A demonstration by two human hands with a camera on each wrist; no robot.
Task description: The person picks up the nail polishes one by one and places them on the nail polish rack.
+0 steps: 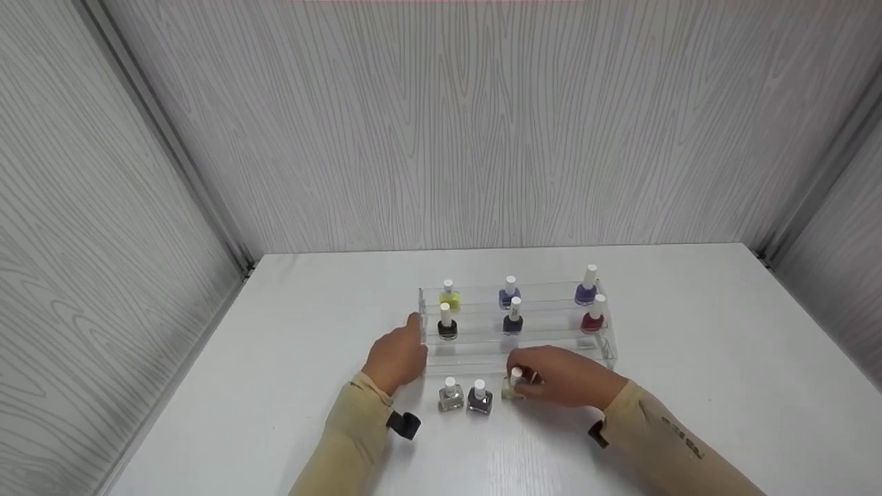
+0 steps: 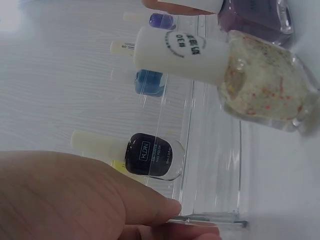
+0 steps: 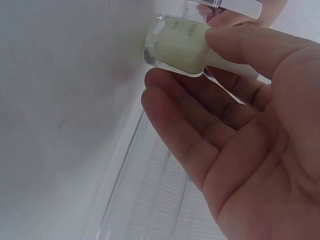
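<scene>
A clear tiered rack (image 1: 551, 346) stands mid-table with several nail polish bottles on its upper steps: yellow (image 1: 448, 296), black (image 1: 447, 326), dark blue (image 1: 513, 321), red (image 1: 592, 319) among them. My left hand (image 1: 415, 337) holds the rack's left end; in the left wrist view its fingertips (image 2: 172, 207) meet at the rack's edge (image 2: 210, 150) beside the black bottle (image 2: 152, 156). My right hand (image 1: 530, 380) pinches a pale cream bottle (image 1: 512, 387) by its cap, just in front of the rack. The right wrist view shows that bottle (image 3: 175, 45) between thumb and fingers.
A glitter bottle (image 1: 450, 396) and a grey-purple bottle (image 1: 479, 399) stand on the white table (image 1: 689, 413) between my hands. Grey wood-grain walls close off the back and both sides.
</scene>
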